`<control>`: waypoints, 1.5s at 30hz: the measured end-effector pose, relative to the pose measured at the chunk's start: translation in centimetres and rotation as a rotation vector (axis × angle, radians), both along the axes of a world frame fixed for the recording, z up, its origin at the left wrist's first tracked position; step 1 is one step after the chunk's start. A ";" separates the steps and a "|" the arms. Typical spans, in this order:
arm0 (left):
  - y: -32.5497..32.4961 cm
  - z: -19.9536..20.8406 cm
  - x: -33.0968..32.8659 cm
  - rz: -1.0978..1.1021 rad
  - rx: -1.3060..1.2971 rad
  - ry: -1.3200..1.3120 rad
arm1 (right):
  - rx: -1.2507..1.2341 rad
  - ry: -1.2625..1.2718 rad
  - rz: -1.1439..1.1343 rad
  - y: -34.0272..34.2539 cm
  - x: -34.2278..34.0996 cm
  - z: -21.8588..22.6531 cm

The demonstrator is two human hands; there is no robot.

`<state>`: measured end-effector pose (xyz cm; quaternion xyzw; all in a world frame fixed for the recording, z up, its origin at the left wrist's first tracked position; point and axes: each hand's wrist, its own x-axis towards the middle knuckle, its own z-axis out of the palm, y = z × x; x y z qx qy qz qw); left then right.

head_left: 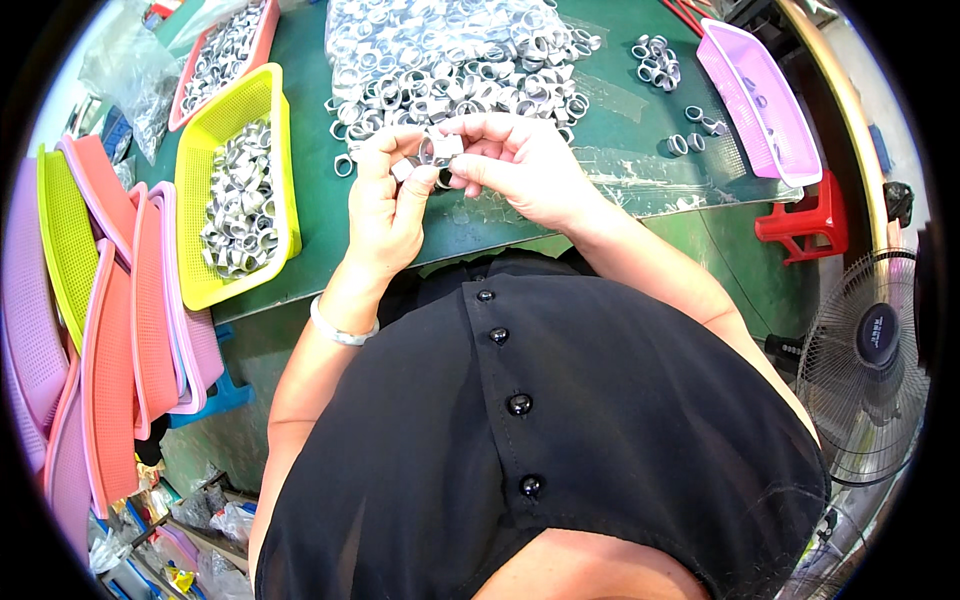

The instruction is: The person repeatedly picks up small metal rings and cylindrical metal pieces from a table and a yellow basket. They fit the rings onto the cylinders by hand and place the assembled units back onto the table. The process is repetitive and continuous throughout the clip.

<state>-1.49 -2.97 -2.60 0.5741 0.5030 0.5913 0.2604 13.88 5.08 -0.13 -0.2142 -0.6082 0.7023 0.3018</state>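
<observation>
Both my hands meet above the near edge of the green table (320, 235). Between the fingertips of my left hand (390, 205) and my right hand (525, 170) are a few small silver-grey ring-shaped parts (440, 148). My left thumb and fingers pinch one ring, while my right thumb and fingers close on another beside it. How the rings touch one another is too small to tell. Just beyond my hands spreads a large heap of the same rings (460, 90), its far part under clear plastic.
Left on the table stand a yellow-green basket (188, 200) and a coral basket (185, 95), both holding rings. Stacked baskets (110, 370) crowd the far left. To the right are loose rings (655, 62), a pink basket (715, 60), a red stool (825, 220) and a fan (865, 370).
</observation>
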 end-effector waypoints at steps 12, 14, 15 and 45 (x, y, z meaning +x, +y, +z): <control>0.1 0.9 0.3 -0.126 -0.238 -0.531 | -0.281 0.107 0.076 -0.1 0.4 0.7; 0.0 1.9 0.7 -0.153 -0.370 -0.758 | -0.504 0.173 0.138 0.4 0.4 0.5; 0.2 2.3 1.1 -0.097 -0.454 -0.782 | -0.565 0.195 0.164 0.7 0.5 -0.1; -3.8 6.1 -10.4 0.644 -0.081 0.066 | 1.223 -0.571 -0.126 -0.2 -0.5 -0.7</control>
